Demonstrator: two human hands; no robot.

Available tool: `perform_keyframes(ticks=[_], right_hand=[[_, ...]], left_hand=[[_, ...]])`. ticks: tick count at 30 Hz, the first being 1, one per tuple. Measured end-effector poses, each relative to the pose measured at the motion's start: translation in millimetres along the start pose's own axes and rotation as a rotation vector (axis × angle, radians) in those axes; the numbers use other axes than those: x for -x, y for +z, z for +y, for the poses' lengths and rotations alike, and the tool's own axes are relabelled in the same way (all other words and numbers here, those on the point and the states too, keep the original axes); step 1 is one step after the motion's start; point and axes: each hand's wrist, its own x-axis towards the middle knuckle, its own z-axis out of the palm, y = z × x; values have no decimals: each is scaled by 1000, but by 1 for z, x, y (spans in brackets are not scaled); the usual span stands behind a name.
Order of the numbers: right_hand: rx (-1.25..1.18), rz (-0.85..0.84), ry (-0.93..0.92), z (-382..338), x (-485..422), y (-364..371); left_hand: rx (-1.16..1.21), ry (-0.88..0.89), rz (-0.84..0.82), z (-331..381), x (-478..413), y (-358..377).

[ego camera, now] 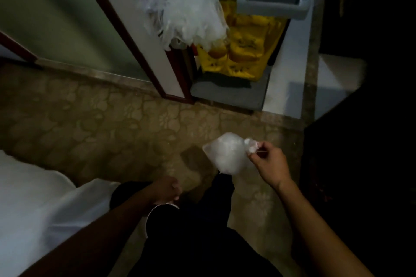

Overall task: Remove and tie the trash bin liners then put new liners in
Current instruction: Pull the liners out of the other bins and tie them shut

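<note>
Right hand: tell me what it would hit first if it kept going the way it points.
The right hand points up-left and already pinches the small clear bag. Past the bag lies only patterned floor; the cart sits farther off, though depth is unclear.

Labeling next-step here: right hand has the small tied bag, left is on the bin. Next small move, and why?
Probably carry the tied bag forward to the cart: the right hand pinches its knotted neck, so tying looks done, and the left hand grips the bin rim.

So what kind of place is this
Probably a hotel room by its doorway: a housekeeping cart with a yellow bag waits outside, white bedding lies lower left, and patterned carpet covers the floor.
</note>
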Motion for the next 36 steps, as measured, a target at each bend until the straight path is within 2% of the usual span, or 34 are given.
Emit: perform_keyframes(ticks=[5, 10, 15, 22, 27, 31, 34, 36], right_hand=[[114, 46, 15, -33, -70, -26], [240, 105, -33, -83, -121, -64], [143, 234, -158, -156, -169, -100], [-154, 327, -489, -292, -237, -136], [-340, 397, -605, -350, -305, -136], [-302, 352, -615, -367, -368, -119], [-240, 306, -557, -370, -417, -103], [-207, 282, -506, -370, -447, -96]], left_hand=[[-44, 66, 31, 83, -69, -52], [-105, 246, -24, 195, -131, -129], [-137, 365, 1, 281, -159, -179], [-12, 346, 66, 307, -176, -214], [86, 310, 150, 305, -177, -239], [163, 244, 246, 312, -173, -246], [146, 245, 291, 311, -179, -248], [249, 210, 308, 310, -179, -248]])
